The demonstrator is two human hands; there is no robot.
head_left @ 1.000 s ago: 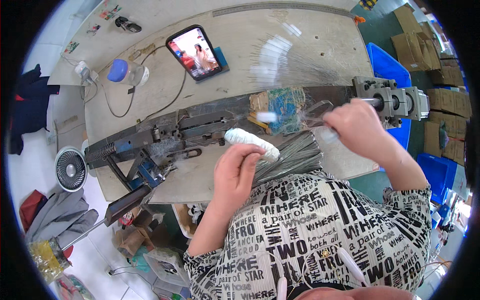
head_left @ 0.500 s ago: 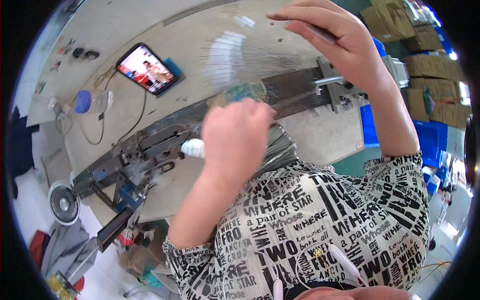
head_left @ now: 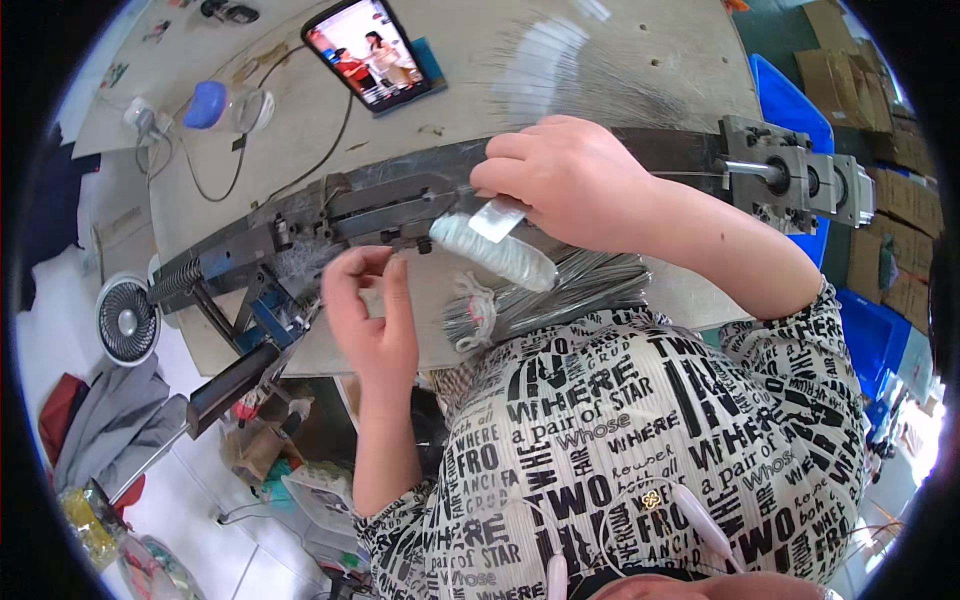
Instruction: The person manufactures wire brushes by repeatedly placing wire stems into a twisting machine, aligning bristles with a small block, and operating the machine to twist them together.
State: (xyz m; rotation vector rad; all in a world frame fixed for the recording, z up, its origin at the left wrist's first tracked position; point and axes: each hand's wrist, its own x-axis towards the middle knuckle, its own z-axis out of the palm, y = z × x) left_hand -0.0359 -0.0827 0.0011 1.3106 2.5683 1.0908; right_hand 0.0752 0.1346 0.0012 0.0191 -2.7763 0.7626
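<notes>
Both hands dropped; one white roll (head_left: 495,250), one phone (head_left: 375,52).

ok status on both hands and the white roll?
Left hand raised, fingers pinched, contents too small to tell. Right hand on the metal jig, gripping a flat silver strip. White roll beneath it. Nothing obstructing.

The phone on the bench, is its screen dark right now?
No, the phone lies face up with its screen lit, showing a colourful picture.

Two hands work at the bench: the left hand (head_left: 372,318) and the right hand (head_left: 568,182). Beyond them sit one smartphone (head_left: 376,53), one small fan (head_left: 127,319), and one wire bundle (head_left: 545,297).
</notes>
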